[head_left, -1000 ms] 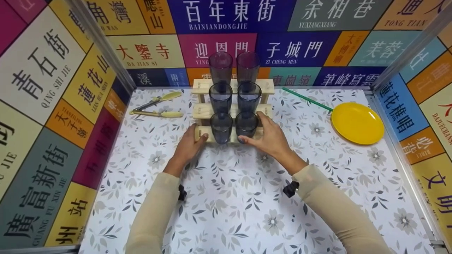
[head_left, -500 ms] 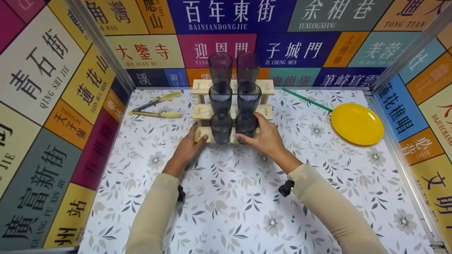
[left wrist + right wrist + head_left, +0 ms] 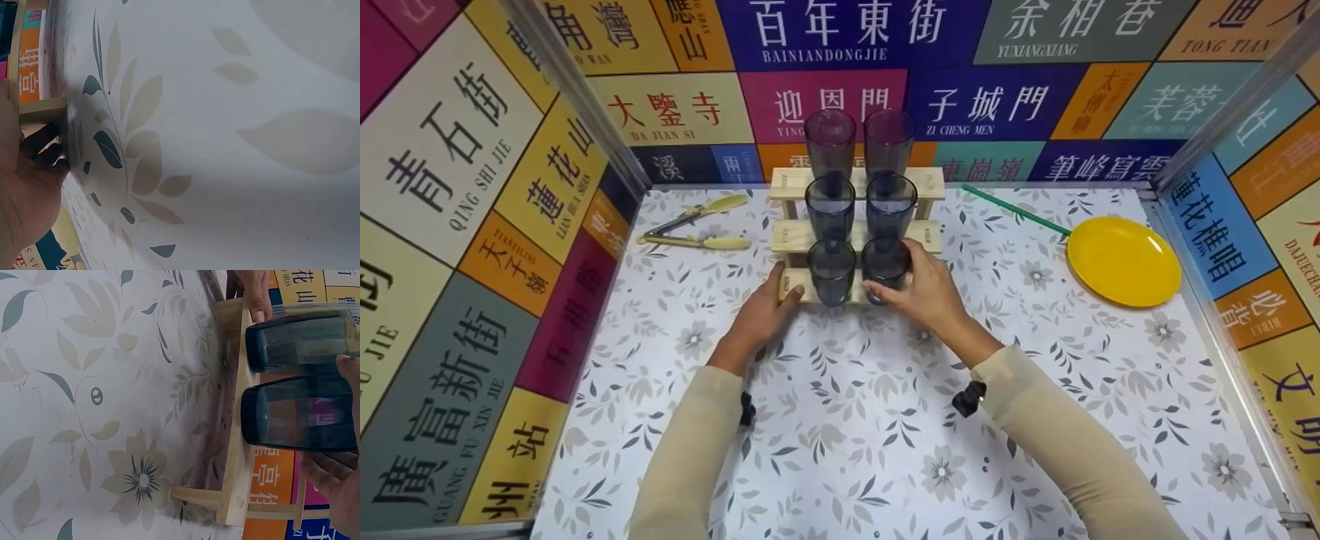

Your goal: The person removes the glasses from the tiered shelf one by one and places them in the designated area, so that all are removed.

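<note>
A stepped wooden rack stands near the back wall, with two dark tinted tumblers on each of its three steps. My left hand grips the left end of the lowest step, thumb on top; its curled fingers also show against the wood in the left wrist view. My right hand holds the front right tumbler, thumb on the near side and fingers on the right side. That tumbler is upright on the lowest step. Beside it stands the front left tumbler, untouched. My right fingertips are partly hidden behind the glass.
Tongs with pale yellow tips lie spread at the back left. At the right lies a yellow plate, next to a thin green stick. Walls with coloured lettered panels border the flower-patterned table.
My right hand has shifted slightly left and closed in round the front right tumbler. My left hand has stayed on the rack's end. The tumblers and the rack look unmoved.
</note>
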`<action>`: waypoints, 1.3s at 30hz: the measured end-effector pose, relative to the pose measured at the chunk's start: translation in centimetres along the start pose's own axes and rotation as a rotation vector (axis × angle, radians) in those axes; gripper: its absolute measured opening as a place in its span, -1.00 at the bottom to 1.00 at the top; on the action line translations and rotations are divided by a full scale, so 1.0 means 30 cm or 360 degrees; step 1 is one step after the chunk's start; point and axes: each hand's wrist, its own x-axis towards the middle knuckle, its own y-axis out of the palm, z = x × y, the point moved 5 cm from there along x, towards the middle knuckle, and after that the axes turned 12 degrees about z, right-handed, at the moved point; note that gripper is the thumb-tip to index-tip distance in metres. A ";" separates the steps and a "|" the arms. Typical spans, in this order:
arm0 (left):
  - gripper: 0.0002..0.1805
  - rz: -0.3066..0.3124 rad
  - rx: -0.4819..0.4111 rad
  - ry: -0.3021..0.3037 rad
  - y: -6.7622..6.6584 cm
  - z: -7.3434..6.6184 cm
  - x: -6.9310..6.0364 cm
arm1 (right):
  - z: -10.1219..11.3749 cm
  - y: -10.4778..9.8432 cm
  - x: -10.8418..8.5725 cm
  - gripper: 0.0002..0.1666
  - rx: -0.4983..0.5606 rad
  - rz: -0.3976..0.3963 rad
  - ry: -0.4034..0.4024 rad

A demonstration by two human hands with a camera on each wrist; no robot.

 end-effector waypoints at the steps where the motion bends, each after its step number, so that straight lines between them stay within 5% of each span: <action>1: -0.06 0.0000 -0.0002 0.0005 0.001 -0.001 0.000 | 0.000 0.000 0.000 0.08 0.0004 -0.0004 -0.0001; 17: -0.04 0.0004 -0.0014 0.0073 0.010 -0.012 0.007 | 0.015 0.010 -0.007 0.02 0.0022 -0.0162 -0.0007; 24: -0.04 -0.0001 0.0024 0.0096 0.015 -0.005 0.015 | 0.018 0.010 -0.020 0.01 0.0009 -0.0231 -0.0125; 39: -0.05 -0.0020 0.0035 0.0119 0.014 0.005 0.011 | -0.053 -0.089 -0.073 -0.07 0.0063 -0.0136 -0.0251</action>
